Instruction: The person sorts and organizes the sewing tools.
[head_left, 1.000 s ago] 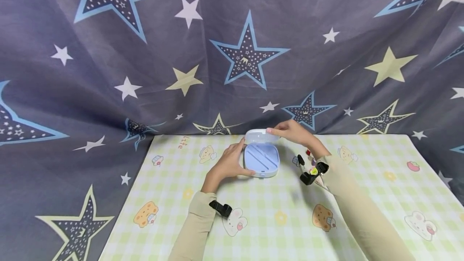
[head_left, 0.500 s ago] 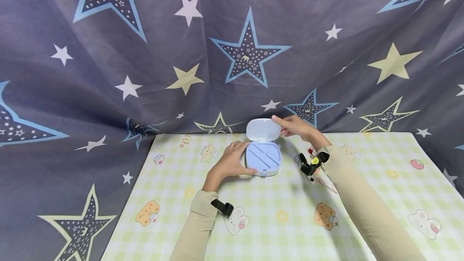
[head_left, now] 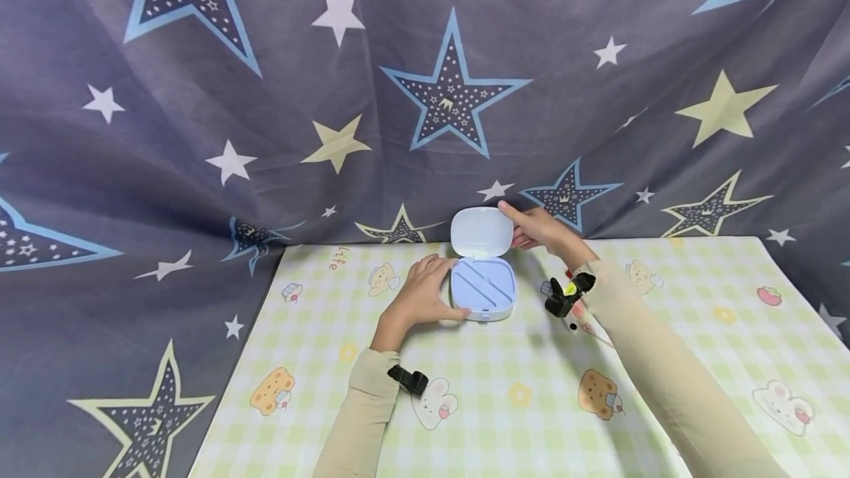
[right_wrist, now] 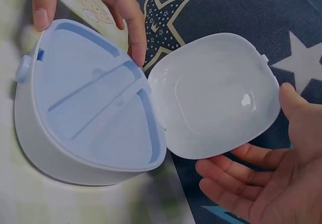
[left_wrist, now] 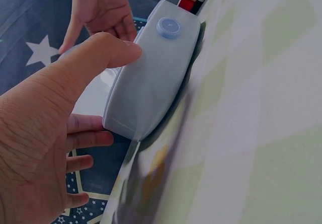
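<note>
A light blue and white hinged case point(head_left: 482, 288) sits near the table's back edge, lid raised. Diagonal ridges divide its blue interior point(right_wrist: 90, 93), which has nothing loose in it. A round blue button point(left_wrist: 168, 27) projects from its front wall. My left hand point(head_left: 423, 293) grips the case from the left, thumb on the front rim and fingers along the side towards the back. My right hand point(head_left: 541, 229) holds the white lid point(right_wrist: 216, 95) at its outer edge. The thumb lies at the lid's upper corner, and the curled fingers are at its side edge.
Small items with red, tan and purple parts point(left_wrist: 189, 3) lie right of the case, partly hidden under my right wrist. A cartoon-print checked cloth point(head_left: 491, 419) covers the table. Right behind it hangs a dark star-patterned curtain point(head_left: 279, 109).
The lid has swung up and back from a half-raised tilt to nearly upright, with my right hand rising along with it. My left hand has stayed on the case.
</note>
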Demonstrator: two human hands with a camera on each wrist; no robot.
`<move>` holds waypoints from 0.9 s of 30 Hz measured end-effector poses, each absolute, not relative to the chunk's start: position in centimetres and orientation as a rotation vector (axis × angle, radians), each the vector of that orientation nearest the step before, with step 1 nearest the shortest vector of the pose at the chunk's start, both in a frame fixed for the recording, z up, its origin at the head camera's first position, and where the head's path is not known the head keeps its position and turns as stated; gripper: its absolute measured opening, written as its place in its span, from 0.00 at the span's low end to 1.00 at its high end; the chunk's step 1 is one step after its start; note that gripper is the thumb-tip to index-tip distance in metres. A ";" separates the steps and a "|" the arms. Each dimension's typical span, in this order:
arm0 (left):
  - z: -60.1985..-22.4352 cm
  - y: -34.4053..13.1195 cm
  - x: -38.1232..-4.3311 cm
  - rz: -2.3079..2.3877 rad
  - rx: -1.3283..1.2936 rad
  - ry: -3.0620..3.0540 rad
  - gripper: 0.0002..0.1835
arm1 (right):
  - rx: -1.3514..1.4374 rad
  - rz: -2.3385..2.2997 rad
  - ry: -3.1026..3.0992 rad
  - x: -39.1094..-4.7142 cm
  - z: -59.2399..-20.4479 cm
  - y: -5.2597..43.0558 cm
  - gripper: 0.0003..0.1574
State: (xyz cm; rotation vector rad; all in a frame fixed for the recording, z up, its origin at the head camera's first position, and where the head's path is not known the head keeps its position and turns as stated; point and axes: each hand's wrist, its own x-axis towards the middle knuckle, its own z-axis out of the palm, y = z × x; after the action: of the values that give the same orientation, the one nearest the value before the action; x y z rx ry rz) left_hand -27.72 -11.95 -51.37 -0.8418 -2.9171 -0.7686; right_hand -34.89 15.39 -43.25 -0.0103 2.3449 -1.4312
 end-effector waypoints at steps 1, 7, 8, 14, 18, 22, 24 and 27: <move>-51.4 -12.0 -27.7 -0.769 -0.840 -2.920 0.56 | 0.002 -1.441 2.337 -34.9 -43.3 15.4 0.50; -51.4 -12.0 -27.7 -0.772 -0.828 -2.943 0.56 | 0.057 -1.493 2.267 -35.1 -43.4 15.4 0.44; -51.4 -12.0 -27.7 -0.772 -0.827 -2.945 0.56 | 0.064 -1.501 2.252 -35.1 -43.4 15.5 0.44; -51.3 -11.9 -27.8 -0.760 -0.831 -2.945 0.57 | 0.117 -1.570 2.124 -35.5 -43.5 15.6 0.47; -51.1 -11.9 -27.8 -0.756 -0.830 -2.951 0.57 | 0.161 -1.599 2.056 -35.8 -43.7 15.7 0.47; -51.1 -11.9 -27.8 -0.760 -0.834 -2.951 0.57 | 0.196 -1.606 2.032 -35.9 -43.9 15.6 0.46; -51.1 -11.9 -27.8 -0.758 -0.837 -2.951 0.57 | 0.205 -1.602 2.032 -36.0 -44.0 15.6 0.46; -51.1 -11.9 -27.8 -0.754 -0.839 -2.951 0.57 | 0.212 -1.605 2.027 -36.1 -44.2 15.5 0.46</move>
State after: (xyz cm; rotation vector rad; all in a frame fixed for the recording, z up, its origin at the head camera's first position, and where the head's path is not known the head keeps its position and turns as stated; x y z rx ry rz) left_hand -27.84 -11.89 -51.13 -0.8387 -2.9511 -0.7543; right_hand -36.09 15.53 -44.19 0.2120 2.0272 -1.6053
